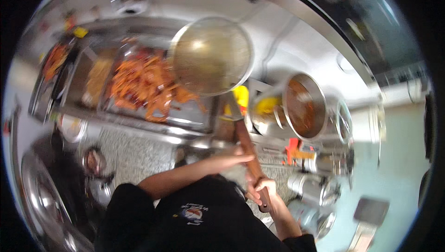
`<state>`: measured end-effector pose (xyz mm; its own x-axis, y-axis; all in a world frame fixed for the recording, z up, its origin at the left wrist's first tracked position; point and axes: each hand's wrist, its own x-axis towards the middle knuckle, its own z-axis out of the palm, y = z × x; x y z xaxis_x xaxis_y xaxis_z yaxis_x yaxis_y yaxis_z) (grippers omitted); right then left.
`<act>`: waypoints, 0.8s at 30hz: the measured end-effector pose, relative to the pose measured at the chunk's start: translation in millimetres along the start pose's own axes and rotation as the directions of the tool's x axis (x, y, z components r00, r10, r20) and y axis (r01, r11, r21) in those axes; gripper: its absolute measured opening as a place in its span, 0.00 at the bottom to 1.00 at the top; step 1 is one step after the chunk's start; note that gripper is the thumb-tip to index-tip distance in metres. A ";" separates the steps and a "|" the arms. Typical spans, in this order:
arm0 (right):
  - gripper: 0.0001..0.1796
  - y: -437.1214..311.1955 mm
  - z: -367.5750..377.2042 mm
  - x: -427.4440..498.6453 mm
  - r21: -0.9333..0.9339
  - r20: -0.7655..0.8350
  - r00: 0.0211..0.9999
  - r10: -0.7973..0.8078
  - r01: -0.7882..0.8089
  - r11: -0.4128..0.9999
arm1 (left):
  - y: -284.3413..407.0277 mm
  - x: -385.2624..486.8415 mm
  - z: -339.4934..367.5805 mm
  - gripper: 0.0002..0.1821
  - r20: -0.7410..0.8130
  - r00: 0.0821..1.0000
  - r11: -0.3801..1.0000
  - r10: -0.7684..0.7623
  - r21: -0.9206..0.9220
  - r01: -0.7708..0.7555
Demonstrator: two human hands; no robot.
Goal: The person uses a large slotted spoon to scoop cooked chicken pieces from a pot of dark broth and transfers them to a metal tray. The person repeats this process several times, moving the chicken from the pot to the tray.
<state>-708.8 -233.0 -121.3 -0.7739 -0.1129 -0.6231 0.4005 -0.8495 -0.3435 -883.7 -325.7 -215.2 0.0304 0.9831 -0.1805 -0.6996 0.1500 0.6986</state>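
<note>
A large round metal strainer (212, 55) with a long wooden handle (255, 170) reaches away from my body. My right hand (265, 187) is wrapped around the handle near its end. Further up, my left hand (243, 158) lies across the same handle, its fingers over the wood; motion blur softens its outline. The strainer's round head hangs over the right back part of a metal tray (189, 116) and hides some of it. Orange-red, glossy food pieces (142, 78) are heaped in that tray.
Right of the strainer stands a deep metal pot (302, 107) with reddish-brown contents. A yellow object (240, 101) sits behind the handle. Left of the tray is a container of tan, crumb-like food (97, 81). Metal containers (307, 189) stand low at right, above a pale green floor (399, 168).
</note>
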 end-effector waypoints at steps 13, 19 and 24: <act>0.23 21.2 -37.1 -189.3 0.353 0.006 0.966 -0.259 0.240 0.904 | -36.5 -75.8 -75.2 0.13 -0.345 0.928 0.895 -0.144 0.354 0.271; 0.19 -37.1 -60.0 -243.4 -0.440 -0.585 0.647 -0.488 0.252 0.862 | -44.8 -61.0 -68.2 0.12 -0.418 0.898 0.901 -0.134 0.327 0.286; 0.21 -82.4 -124.9 -221.8 -0.712 -0.673 0.369 -0.641 -0.090 0.696 | -45.8 -50.6 -58.8 0.10 -0.455 0.885 0.910 -0.102 0.317 0.268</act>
<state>-508.8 -73.5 -42.5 -0.2121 0.8498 -0.4826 0.6982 -0.2137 -0.6832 -895.2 -388.4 -278.8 -0.2264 0.8068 -0.5458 -0.4021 0.4330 0.8067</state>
